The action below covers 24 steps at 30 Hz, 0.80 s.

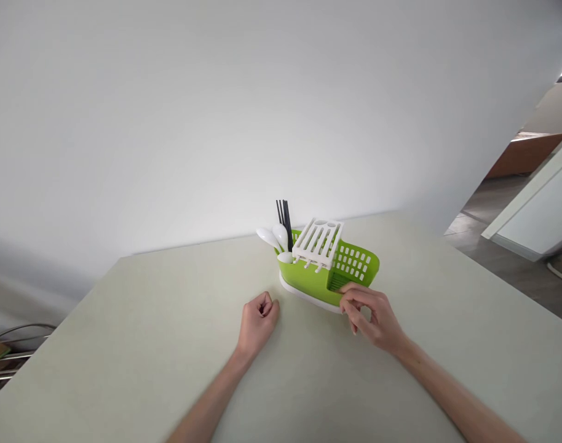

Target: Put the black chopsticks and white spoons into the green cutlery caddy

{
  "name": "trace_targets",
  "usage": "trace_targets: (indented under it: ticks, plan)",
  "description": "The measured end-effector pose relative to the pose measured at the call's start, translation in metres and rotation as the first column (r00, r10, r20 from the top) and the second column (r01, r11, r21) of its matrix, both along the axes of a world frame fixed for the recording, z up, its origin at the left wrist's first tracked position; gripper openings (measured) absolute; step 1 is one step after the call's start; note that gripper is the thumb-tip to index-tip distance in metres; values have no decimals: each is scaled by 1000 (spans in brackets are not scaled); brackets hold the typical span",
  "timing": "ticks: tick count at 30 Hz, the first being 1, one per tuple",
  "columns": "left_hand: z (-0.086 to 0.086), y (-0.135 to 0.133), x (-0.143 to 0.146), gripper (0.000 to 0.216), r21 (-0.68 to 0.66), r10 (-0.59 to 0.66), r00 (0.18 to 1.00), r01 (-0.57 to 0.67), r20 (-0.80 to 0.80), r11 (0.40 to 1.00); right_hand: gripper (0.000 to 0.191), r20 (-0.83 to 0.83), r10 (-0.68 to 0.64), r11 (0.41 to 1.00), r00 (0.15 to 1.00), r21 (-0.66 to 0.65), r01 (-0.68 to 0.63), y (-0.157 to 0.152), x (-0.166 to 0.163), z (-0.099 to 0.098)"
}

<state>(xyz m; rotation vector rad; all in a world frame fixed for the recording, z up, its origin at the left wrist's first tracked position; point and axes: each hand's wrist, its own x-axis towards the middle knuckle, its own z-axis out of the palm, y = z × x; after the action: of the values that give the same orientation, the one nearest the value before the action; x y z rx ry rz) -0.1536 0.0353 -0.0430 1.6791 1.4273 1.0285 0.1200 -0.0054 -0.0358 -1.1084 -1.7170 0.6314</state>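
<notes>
A green plastic cutlery caddy (308,280) with a white base stands on the table near the wall. White spoons (281,236) and several black chopsticks (284,215) stick up from its left end, and a white slotted rack (318,241) with small hooks sits across its middle. My right hand (368,312) has its fingers bent over the low front edge of the caddy's right end, gripping it; part of the fingertips is hidden. My left hand (259,320) rests on the table as a closed fist, left of the caddy and apart from it.
The pale table (170,344) meets a plain white wall (216,123) behind the caddy. At the lower left, beyond the table edge, is a metal wire rack (13,363). Past the right edge, a grey floor (493,203) and a white panel (539,203) show.
</notes>
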Motion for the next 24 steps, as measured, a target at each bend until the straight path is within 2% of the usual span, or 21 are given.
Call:
trace_targets:
  ticks: [4, 7, 10, 12, 14, 16, 19, 21, 24]
  plan:
    - [3, 2, -1, 42, -19, 95, 993, -94, 70, 995, 42, -31, 80, 997, 996, 13, -80, -1, 0, 4]
    - [4, 1, -2, 43, 64, 187, 970, -199, 156, 978, 48, -92, 132, 991, 987, 50, -128, 0, 2, 5]
    - [5, 0, -4, 37, 151, 247, 923, -300, 294, 942, 54, -141, 165, 986, 976, 28, -163, -1, 3, 5]
    - [5, 2, -6, 29, 123, 305, 871, -376, 384, 918, 58, -168, 181, 983, 969, 5, -182, -1, 3, 5]
    - [5, 7, -8, 25, 17, 354, 783, -421, 512, 907, 61, -194, 195, 980, 962, -13, -201, -2, 3, 6]
    - [4, 13, -9, 24, -79, 331, 663, -380, 672, 922, 64, -219, 210, 974, 953, -37, -223, -2, 3, 7]
    - [3, 20, -10, 25, -112, 238, 503, -268, 831, 957, 68, -269, 230, 962, 935, -86, -261, -1, 7, 8]
    - [2, 21, -10, 24, -136, 226, 455, -222, 861, 965, 67, -315, 229, 953, 921, -121, -278, -1, 10, 8]
    - [1, 21, -11, 24, -170, 229, 430, -172, 873, 970, 64, -402, 198, 946, 894, -160, -281, 0, 15, 6]
